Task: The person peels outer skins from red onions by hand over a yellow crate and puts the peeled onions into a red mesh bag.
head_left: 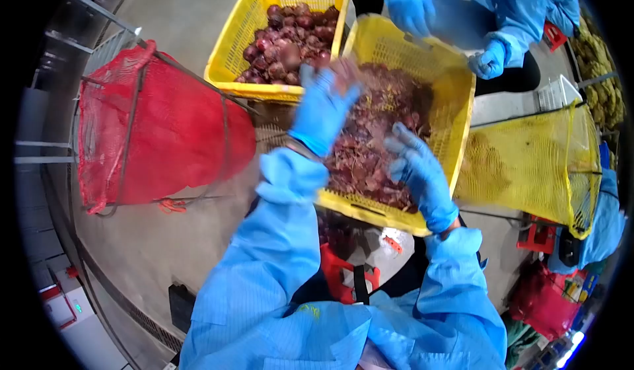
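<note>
Where right fingers [409,139] spread, onions [360,162] lie beneath.

arms [267,244] forward, right fingers [413,140] parted

From my remote station, I identify a produce-handling work area. Indicators: yellow crates [389,36] of red onions [284,36], a red mesh bag [168,125], a yellow mesh bag [528,158], bare hard floor [145,258], blue work sleeves [264,258].
</note>
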A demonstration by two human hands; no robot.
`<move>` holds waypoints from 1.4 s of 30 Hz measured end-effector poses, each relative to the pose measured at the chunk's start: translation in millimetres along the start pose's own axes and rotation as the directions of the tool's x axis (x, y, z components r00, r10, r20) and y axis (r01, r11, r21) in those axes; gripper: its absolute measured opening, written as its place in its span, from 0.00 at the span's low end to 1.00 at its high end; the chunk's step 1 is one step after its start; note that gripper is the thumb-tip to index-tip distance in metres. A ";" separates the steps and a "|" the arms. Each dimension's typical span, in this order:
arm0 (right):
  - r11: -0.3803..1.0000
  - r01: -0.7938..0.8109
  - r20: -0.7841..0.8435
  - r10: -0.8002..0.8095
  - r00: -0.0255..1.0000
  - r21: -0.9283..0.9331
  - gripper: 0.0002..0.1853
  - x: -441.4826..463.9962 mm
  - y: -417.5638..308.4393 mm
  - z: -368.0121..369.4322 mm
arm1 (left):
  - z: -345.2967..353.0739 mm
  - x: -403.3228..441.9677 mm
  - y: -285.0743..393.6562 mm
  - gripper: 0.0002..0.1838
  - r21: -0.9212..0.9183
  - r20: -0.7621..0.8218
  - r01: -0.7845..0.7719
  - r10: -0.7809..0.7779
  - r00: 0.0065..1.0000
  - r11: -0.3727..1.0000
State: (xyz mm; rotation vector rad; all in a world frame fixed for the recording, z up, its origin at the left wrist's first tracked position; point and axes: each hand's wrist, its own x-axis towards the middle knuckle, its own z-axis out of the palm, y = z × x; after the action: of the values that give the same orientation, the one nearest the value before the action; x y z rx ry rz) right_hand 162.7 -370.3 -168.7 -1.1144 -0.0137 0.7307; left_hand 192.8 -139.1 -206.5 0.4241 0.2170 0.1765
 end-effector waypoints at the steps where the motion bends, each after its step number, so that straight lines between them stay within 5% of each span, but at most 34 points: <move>1: 1.000 0.025 -0.050 -0.024 0.998 0.011 0.35 -1.7 -1.6 -5.3 | -3.3 5.5 14.5 0.15 -0.082 -0.029 -0.027 0.025 0.999 0.996; 2: 0.995 0.098 -0.111 -0.094 0.989 0.031 0.35 0.7 -1.8 -16.1 | -6.7 10.9 28.9 0.20 -0.160 -0.058 -0.058 0.050 0.997 0.985; 3: 0.982 0.175 -0.165 -0.162 0.973 0.068 0.31 5.9 -2.3 -29.6 | 1.3 5.2 21.8 0.35 0.133 -0.190 -0.126 0.150 0.970 0.983; 5: 0.978 0.204 -0.339 -0.175 0.924 0.050 0.24 8.6 -4.3 -48.9 | 9.0 -9.4 8.3 0.43 0.666 -0.148 -0.009 0.143 0.979 0.746; 6: 0.991 0.126 -0.342 -0.129 0.931 -0.031 0.22 14.9 -1.0 -62.5 | 9.4 -14.4 2.6 0.42 0.664 -0.068 0.006 0.052 0.996 0.748; 9: 0.940 -0.152 -0.425 0.009 0.905 -0.305 0.18 29.3 33.0 -99.0 | -4.4 -13.0 -11.4 0.29 0.482 -0.151 0.208 -0.154 0.977 0.851; 10: 0.863 -0.289 -0.397 0.114 0.911 -0.415 0.18 36.4 52.5 -120.8 | -6.2 -13.9 -12.3 0.26 0.462 -0.158 0.225 -0.170 0.973 0.858; 12: 0.609 -0.306 -0.315 0.095 0.944 -0.732 0.23 60.6 120.9 -174.4 | -5.5 -14.3 -8.9 0.22 0.424 -0.173 0.246 -0.189 0.967 0.872; 13: 0.466 -0.364 -0.286 0.231 0.930 -0.806 0.28 67.7 130.3 -179.7 | -5.1 -13.4 -7.1 0.21 0.436 -0.154 0.240 -0.191 0.969 0.867; 15: 0.620 -0.269 -0.201 0.179 0.963 -0.737 0.35 84.5 201.5 -226.9 | -6.1 -14.8 -5.0 0.21 0.463 -0.126 0.230 -0.194 0.973 0.856; 17: 0.359 -0.341 -0.264 0.246 0.933 -0.869 0.42 98.4 216.0 -222.5 | -8.0 -12.8 -5.3 0.20 0.480 -0.124 0.242 -0.207 0.970 0.843; 18: 0.067 -0.375 -0.344 0.273 0.898 -0.925 0.48 99.8 193.6 -191.1 | -8.8 -12.5 -5.5 0.20 0.479 -0.123 0.252 -0.220 0.968 0.841; 21: -0.246 -0.337 -0.403 0.312 0.860 -0.909 0.51 104.8 194.6 -161.4 | -6.3 -13.8 -4.0 0.20 0.496 -0.109 0.259 -0.237 0.965 0.829; 26: -0.330 -0.285 -0.399 0.355 0.846 -0.900 0.53 125.0 194.5 -162.3 | -3.8 -14.4 1.7 0.21 0.503 -0.120 0.265 -0.238 0.964 0.823; 29: -0.406 -0.301 -0.417 0.234 0.878 -0.863 0.52 108.5 196.3 -138.4 | -6.1 -11.7 2.4 0.21 0.504 -0.115 0.266 -0.241 0.964 0.822; 33: 0.077 -0.421 -0.391 0.251 0.886 -0.904 0.53 108.1 215.0 -170.2 | -5.8 -13.7 4.4 0.21 0.496 -0.108 0.265 -0.244 0.964 0.827; 34: 0.545 -0.436 -0.325 0.292 0.899 -0.716 0.48 112.3 241.7 -192.1 | -6.3 -14.7 4.3 0.20 0.501 -0.112 0.266 -0.244 0.963 0.823; 35: 0.797 -0.351 -0.179 0.301 0.936 -0.492 0.43 115.3 240.5 -192.7 | -7.6 -14.8 3.8 0.20 0.506 -0.113 0.266 -0.243 0.963 0.820; 37: 0.883 -0.357 0.005 0.376 0.926 -0.305 0.39 116.9 183.8 -152.7 | -7.8 -15.6 1.7 0.20 0.521 -0.147 0.254 -0.208 0.967 0.815; 42: 0.999 -0.053 0.005 0.053 0.999 0.005 0.37 75.3 70.0 -55.4 | -10.3 -23.6 -13.7 0.19 0.538 -0.308 0.264 -0.105 0.946 0.800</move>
State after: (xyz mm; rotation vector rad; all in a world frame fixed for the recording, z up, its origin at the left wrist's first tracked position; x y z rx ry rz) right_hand 203.7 -358.0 -277.3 -1.1117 0.0141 0.7807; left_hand 169.2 -152.4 -217.5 0.9838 0.5831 -0.0374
